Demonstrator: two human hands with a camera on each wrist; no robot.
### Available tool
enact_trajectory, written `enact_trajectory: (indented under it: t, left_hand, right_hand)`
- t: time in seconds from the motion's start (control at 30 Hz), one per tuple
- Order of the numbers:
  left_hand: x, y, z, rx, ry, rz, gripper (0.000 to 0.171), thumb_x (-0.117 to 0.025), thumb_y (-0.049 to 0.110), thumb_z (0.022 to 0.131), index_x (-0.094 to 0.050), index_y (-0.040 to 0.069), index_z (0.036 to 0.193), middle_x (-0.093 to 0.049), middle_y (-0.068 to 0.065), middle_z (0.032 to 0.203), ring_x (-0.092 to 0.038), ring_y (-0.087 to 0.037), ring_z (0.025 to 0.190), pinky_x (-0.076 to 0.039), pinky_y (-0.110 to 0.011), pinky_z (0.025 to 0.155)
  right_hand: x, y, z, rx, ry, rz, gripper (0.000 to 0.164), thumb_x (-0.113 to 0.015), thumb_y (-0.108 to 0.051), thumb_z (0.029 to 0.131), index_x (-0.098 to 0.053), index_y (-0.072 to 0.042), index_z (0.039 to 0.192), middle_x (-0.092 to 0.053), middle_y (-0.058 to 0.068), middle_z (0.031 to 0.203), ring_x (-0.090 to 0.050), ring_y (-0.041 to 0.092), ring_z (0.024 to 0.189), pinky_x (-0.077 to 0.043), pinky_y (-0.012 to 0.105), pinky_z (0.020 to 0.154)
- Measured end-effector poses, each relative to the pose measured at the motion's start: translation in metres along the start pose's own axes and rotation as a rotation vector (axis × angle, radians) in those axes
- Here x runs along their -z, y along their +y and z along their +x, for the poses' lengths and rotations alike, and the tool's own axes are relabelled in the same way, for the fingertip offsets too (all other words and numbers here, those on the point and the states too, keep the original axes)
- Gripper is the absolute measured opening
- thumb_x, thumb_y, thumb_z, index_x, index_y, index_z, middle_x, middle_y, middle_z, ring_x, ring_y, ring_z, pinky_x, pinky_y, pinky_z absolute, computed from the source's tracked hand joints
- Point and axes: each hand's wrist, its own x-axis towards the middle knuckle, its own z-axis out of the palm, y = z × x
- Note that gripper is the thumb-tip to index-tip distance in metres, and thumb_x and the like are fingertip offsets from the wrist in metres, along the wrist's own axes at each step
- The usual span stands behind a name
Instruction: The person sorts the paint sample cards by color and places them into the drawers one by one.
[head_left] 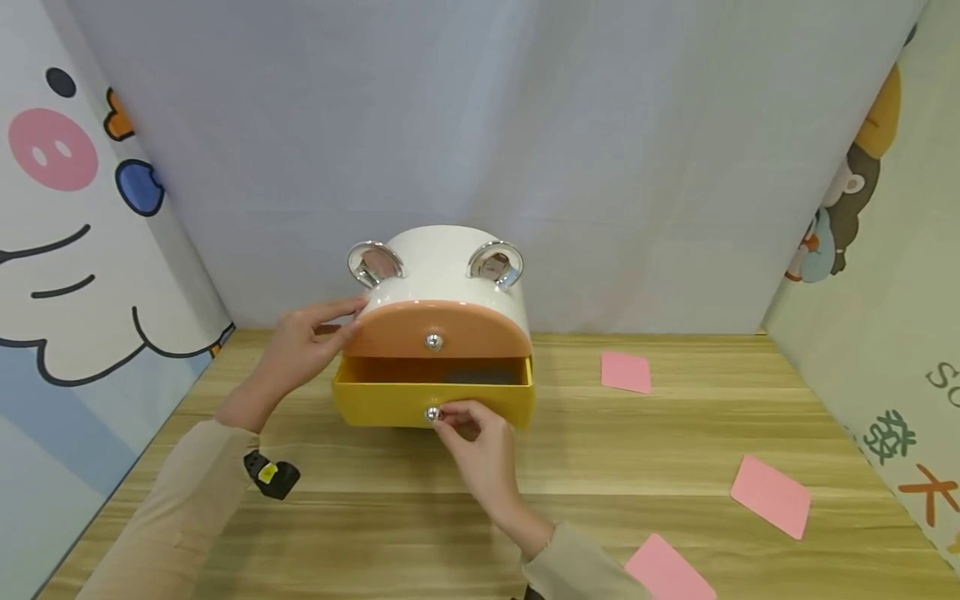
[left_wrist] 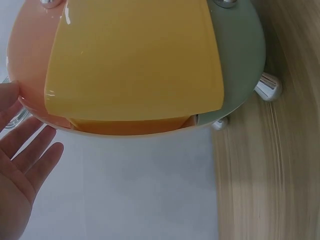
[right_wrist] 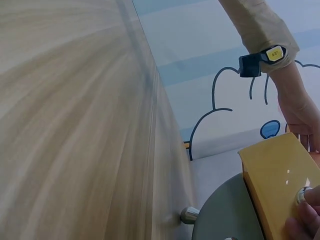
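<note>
A small rounded drawer cabinet (head_left: 442, 258) with a white shell and two silvery ears stands on the table. Its upper drawer front (head_left: 390, 329) is orange with a silver knob. Below it, the yellow drawer (head_left: 480, 407) is pulled out, and something dark and flat lies inside. My right hand (head_left: 483, 454) pinches the yellow drawer's silver knob (head_left: 432, 414) between thumb and fingers. At the cabinet's left side, my left hand (head_left: 303, 346) rests its thumb on the orange front's edge, with fingers extended along the shell. The left wrist view shows a green lower front (left_wrist: 240, 65) and silver feet.
Pink cards lie on the wooden table (head_left: 585, 467) to the right: one card (head_left: 626, 372) near the cabinet, another (head_left: 771, 496) farther right, a third (head_left: 670, 571) at the front. A pale curtain (head_left: 637, 167) hangs behind; printed panels flank both sides.
</note>
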Motion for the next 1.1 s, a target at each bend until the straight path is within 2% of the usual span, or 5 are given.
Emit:
enact_trajectory:
  t: [0.17,0.23,0.67,0.93,1.1]
  left_hand:
    - [0.001,0.003,0.0,-0.003,0.001,-0.014,0.03,-0.06,0.007,0.087,-0.061,-0.001,0.116,-0.06,-0.016,0.116,-0.058,-0.032,0.103,-0.054,-0.037,0.076]
    - [0.001,0.003,0.0,-0.011,0.006,-0.022,0.029,-0.06,0.006,0.087,-0.062,-0.001,0.115,-0.061,-0.017,0.115,-0.058,-0.032,0.103,-0.054,-0.038,0.075]
    - [0.001,0.002,0.001,-0.019,0.017,0.0,0.028,-0.061,0.006,0.087,-0.063,-0.001,0.114,-0.061,-0.017,0.113,-0.059,-0.033,0.102,-0.055,-0.04,0.073]
    - [0.003,0.005,0.001,-0.022,0.017,-0.029,0.028,-0.061,0.004,0.086,-0.063,-0.001,0.114,-0.062,-0.017,0.113,-0.059,-0.033,0.102,-0.055,-0.041,0.073]
    - [0.001,0.004,0.001,-0.011,0.016,-0.016,0.028,-0.061,0.005,0.086,-0.063,-0.001,0.114,-0.062,-0.017,0.113,-0.059,-0.033,0.102,-0.055,-0.041,0.073]
  right_hand:
    - [-0.002,0.027,0.016,0.05,-0.017,-0.026,0.012,-0.071,-0.005,0.077,-0.069,0.001,0.088,-0.068,0.01,0.077,-0.063,0.02,0.068,-0.054,0.024,0.061]
    - [-0.001,0.032,0.022,0.069,-0.021,-0.048,0.012,-0.071,-0.008,0.078,-0.069,-0.001,0.087,-0.068,0.008,0.077,-0.062,0.017,0.068,-0.053,0.021,0.06]
    - [0.001,0.035,0.045,0.092,-0.04,-0.144,0.011,-0.072,-0.01,0.077,-0.07,-0.003,0.085,-0.068,0.005,0.075,-0.063,0.012,0.067,-0.053,0.019,0.06]
    - [0.003,0.035,0.049,0.062,-0.074,-0.152,0.011,-0.073,-0.011,0.077,-0.07,-0.004,0.085,-0.068,0.004,0.075,-0.064,0.012,0.068,-0.053,0.019,0.061]
    - [0.003,0.036,0.048,0.051,-0.079,-0.145,0.012,-0.072,-0.012,0.077,-0.07,-0.004,0.086,-0.068,0.004,0.076,-0.063,0.012,0.069,-0.053,0.019,0.062]
